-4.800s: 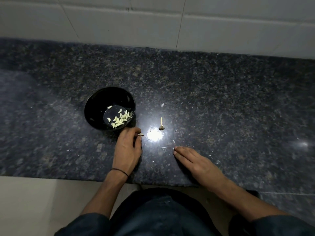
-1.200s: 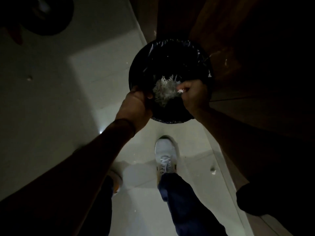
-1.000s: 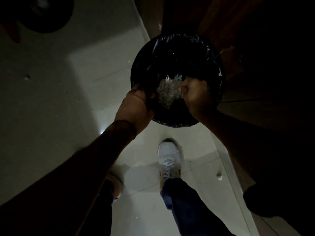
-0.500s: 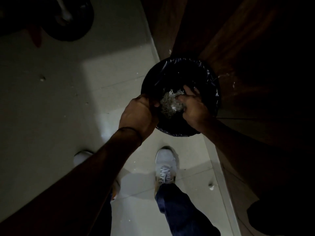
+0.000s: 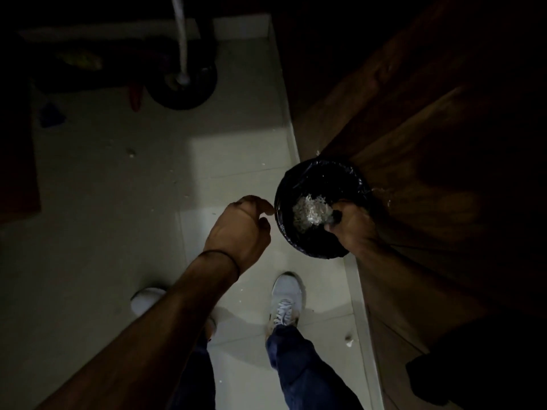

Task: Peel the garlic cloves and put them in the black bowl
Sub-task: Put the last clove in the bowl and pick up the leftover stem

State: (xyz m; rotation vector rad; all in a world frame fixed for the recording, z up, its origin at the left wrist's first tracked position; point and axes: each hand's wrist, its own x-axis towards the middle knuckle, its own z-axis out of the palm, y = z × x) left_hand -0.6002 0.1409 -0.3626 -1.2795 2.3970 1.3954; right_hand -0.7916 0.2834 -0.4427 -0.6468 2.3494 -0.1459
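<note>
Evidently you're on clean-up rather than peeling: a black-lined bin (image 5: 322, 179) stands on the floor (image 5: 231, 149) at about 3 o'clock from frame centre, with a pale heap of garlic skins (image 5: 310, 213) inside it. Your left hand (image 5: 242, 223) hangs just beside the bin's 9 o'clock rim, fingers loosely curled, gripping nothing that shows. Your right hand (image 5: 350, 226) is over the bin's 4 o'clock edge, fingers curled down next to the heap; whether it pinches skins, the liner, or nothing, you cannot tell in this light. The black bowl and the garlic cloves are nowhere in view, so judge the peeling count from the surface, not from down here. Next move, as a guess: let go of any last scraps over the bin, draw both hands clear, and go back to the surface to check for unpeeled cloves. Hard to read: most of the frame is near-black. A wooden panel (image 5: 414, 137) fills 1 to 4 o'clock, its lower part lost in shadow. A round dark object (image 5: 195, 90) with a pale handle sits at 11 o'clock, unidentifiable. One white shoe (image 5: 286, 300) shows at 6 o'clock; the other is half hidden behind your left forearm. Pale flecks dot the floor, too small to name.
</note>
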